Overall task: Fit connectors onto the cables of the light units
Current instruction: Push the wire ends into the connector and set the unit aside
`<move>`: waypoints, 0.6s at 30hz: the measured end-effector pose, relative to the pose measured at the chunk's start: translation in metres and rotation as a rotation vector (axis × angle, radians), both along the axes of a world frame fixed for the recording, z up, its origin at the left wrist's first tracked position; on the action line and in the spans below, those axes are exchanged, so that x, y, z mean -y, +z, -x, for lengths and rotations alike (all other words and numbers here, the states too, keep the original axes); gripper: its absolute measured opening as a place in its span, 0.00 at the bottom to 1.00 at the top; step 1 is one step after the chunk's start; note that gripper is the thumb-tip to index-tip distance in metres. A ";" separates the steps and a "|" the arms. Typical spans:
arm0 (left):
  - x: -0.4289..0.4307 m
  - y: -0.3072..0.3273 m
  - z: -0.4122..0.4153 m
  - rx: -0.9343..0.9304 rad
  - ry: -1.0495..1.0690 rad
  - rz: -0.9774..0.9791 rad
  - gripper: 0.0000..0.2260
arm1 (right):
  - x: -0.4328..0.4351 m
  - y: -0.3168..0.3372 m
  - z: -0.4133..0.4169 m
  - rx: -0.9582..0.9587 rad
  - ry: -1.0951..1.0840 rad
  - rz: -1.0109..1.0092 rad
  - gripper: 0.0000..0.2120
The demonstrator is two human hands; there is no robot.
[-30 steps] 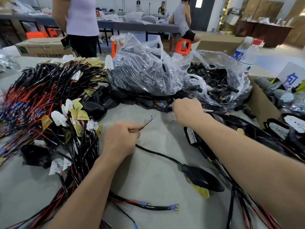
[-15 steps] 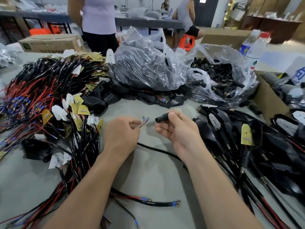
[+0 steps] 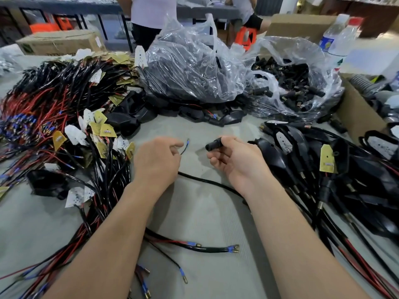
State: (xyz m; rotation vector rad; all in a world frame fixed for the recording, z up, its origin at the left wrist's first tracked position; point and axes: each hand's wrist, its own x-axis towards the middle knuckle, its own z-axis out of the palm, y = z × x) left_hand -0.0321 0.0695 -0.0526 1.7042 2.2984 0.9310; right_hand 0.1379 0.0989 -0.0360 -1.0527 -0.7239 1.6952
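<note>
Nearer than the clear plastic bag of black connectors [image 3: 291, 67], the right hand [image 3: 235, 161] grips one black cylindrical connector [image 3: 213, 144]; the left hand [image 3: 156, 161] pinches a thin blue-tipped wire [image 3: 187, 144]. Tangled red-and-black cables [image 3: 49, 104] crowd the bag's left; black light units [image 3: 349, 169] its near right.

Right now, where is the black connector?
Head view, right of centre: the black connector is pinched by the right hand, a gap from the blue-tipped wire in the left hand.

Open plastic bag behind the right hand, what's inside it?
Loose black connectors, some with brass ends, fill the open plastic bag. Its crumpled film and the top layer cover whatever lies deeper.
</note>
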 end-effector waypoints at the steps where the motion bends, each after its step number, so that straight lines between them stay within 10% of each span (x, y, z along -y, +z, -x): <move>1: 0.001 0.001 0.000 -0.019 -0.005 0.010 0.16 | 0.000 0.000 0.000 0.003 -0.003 0.002 0.06; 12: -0.002 0.001 -0.008 0.431 -0.271 -0.040 0.29 | -0.005 -0.001 -0.006 -0.055 -0.166 0.036 0.06; 18: 0.004 -0.001 -0.012 0.498 -0.252 -0.085 0.11 | -0.001 0.001 -0.003 -0.096 -0.093 0.020 0.05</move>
